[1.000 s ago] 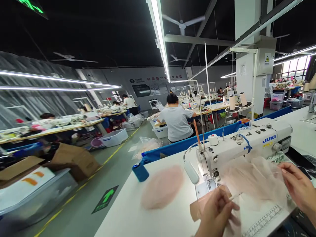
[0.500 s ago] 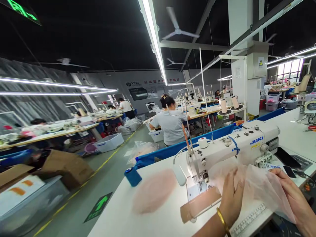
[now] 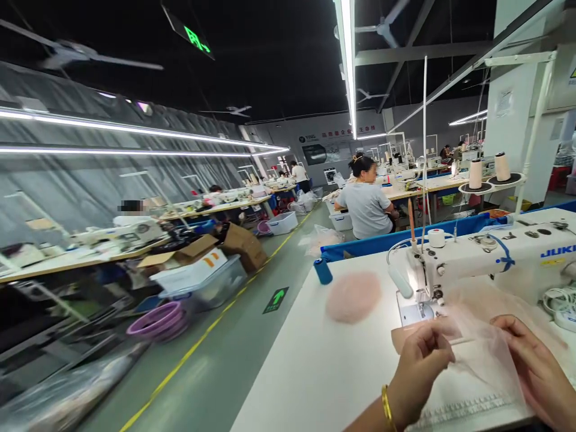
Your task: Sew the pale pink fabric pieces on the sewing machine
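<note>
A sheer pale-pink fabric piece (image 3: 488, 351) is held up over the sewing table (image 3: 324, 372) in front of a white JUKI sewing machine (image 3: 486, 255). My left hand (image 3: 418, 360), with a gold bangle on the wrist, pinches the fabric's left edge with closed fingers. My right hand (image 3: 537, 372) grips its right side, fingers curled under the cloth. The machine's needle area (image 3: 425, 303) lies just beyond my left hand. A round pink fabric piece (image 3: 354, 296) lies flat on the table to the left, with a blue thread spool (image 3: 323, 271) behind it.
A seated person in a grey shirt (image 3: 366, 207) works at the table ahead. Two thread cones (image 3: 488, 171) stand on a rack. Left of the aisle are cardboard boxes (image 3: 234, 246), a clear bin (image 3: 202, 282) and purple basins (image 3: 157, 321). A green arrow (image 3: 276, 298) marks the floor.
The view has swung left. My left hand has gone from lying flat on the fabric near the needle to pinching its edge; both hands now hold the fabric up nearer to me.
</note>
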The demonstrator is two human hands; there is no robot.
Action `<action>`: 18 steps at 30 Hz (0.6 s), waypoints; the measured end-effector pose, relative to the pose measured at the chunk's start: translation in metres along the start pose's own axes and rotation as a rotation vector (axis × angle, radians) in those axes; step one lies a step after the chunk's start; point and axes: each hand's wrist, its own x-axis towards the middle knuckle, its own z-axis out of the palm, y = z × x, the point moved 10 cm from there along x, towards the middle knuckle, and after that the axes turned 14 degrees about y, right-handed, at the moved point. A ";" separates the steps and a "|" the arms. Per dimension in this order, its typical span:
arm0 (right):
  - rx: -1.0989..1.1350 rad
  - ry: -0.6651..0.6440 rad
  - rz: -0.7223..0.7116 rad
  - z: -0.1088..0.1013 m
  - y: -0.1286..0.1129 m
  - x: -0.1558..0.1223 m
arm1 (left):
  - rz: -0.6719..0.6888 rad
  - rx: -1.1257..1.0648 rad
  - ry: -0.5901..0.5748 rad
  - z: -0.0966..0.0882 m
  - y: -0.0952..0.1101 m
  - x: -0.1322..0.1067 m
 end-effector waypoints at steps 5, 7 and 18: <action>-0.306 -0.349 -0.267 0.066 -0.005 -0.033 | -0.064 -0.032 0.102 -0.051 0.001 -0.009; -0.401 -0.502 -0.336 0.088 -0.003 -0.047 | -0.054 -0.043 0.161 -0.070 0.002 -0.007; -0.567 -0.705 -0.099 0.178 0.044 -0.055 | -0.002 0.011 0.236 -0.135 0.023 0.005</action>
